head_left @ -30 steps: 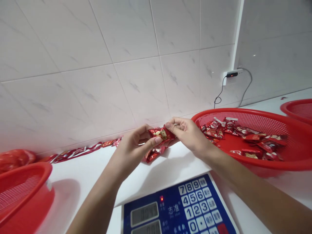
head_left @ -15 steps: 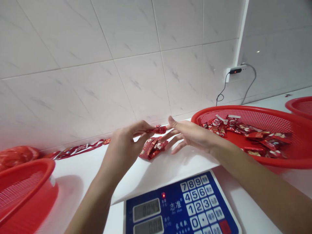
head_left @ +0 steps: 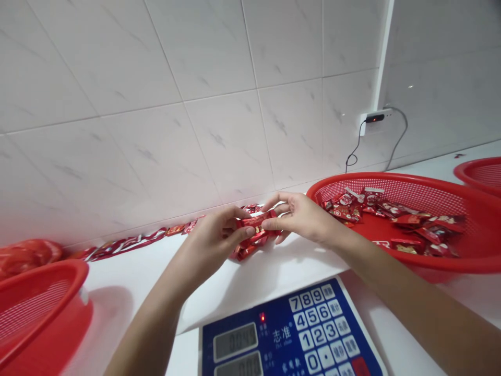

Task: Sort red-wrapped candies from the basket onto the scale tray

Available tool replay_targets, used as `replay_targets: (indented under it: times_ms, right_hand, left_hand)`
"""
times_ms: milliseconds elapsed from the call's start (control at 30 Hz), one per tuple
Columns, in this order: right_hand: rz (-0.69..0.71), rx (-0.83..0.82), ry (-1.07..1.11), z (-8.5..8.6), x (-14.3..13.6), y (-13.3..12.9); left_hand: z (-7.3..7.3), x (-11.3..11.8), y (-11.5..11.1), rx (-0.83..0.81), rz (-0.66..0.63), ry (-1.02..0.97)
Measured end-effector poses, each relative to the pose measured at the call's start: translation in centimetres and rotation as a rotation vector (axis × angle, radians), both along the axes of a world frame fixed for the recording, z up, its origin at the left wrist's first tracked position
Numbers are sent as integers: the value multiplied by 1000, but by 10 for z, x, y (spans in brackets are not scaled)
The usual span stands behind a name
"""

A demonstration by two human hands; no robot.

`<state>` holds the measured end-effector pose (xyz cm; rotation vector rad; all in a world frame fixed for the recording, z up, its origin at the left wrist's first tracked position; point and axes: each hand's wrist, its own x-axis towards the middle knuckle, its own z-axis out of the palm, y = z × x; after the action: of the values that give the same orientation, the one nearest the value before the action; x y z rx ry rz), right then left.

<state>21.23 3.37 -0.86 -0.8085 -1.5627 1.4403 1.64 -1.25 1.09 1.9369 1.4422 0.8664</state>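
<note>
A small shiny red packet (head_left: pixel 256 223) is pinched between both hands over the white scale tray (head_left: pixel 270 279). My left hand (head_left: pixel 213 237) is closed on its left end, thumb on top. On its right end, the thumb and fingers of my right hand (head_left: pixel 299 216) are closed. More red packets (head_left: pixel 245 253) lie on the tray just under the hands, partly hidden by them. In front is the scale's blue panel (head_left: pixel 282 334) with number keys and two grey displays.
A red basket (head_left: pixel 481 230) holding several red packets stands at the right, with another red basket (head_left: pixel 479 175) behind it. At the left is a red basket (head_left: pixel 43 313). Red strips of packets (head_left: pixel 133 243) lie along the tiled wall, and a plug with cables (head_left: pixel 374 118) is on it.
My right hand has closed on the packet's right end; before, its fingers were spread. The packet has come lower and now faces upward between both hands.
</note>
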Motion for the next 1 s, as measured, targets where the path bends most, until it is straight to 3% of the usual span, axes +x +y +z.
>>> replay_targets:
  times_ms: [200, 333, 400, 467, 533, 633, 800, 900, 1000]
  right_hand:
    - [61, 72, -167, 8, 17, -1]
    - [-218, 262, -387, 23, 52, 10]
    - [-359, 333, -649, 28, 77, 24]
    - [-399, 358, -1042, 27, 104, 41]
    - [-347, 342, -1160, 16, 128, 57]
    - [-265, 271, -1253, -12, 151, 72]
    - [-139, 283, -1284, -53, 150, 73]
    - [-46, 333, -1292, -59, 143, 68]
    - [-12, 358, -1323, -54, 141, 67]
  left_hand:
    - [0, 2, 1, -25, -39, -13]
    - [1, -6, 6, 132, 84, 126]
    - [0, -10, 8, 188, 143, 276]
    - [-2, -12, 9, 232, 191, 373]
    - [-2, -12, 8, 290, 229, 371]
    - [3, -10, 3, 330, 264, 289]
    - [16, -7, -11, 419, 295, 175]
    - [18, -6, -16, 468, 288, 169]
    - [18, -4, -19, 470, 266, 168]
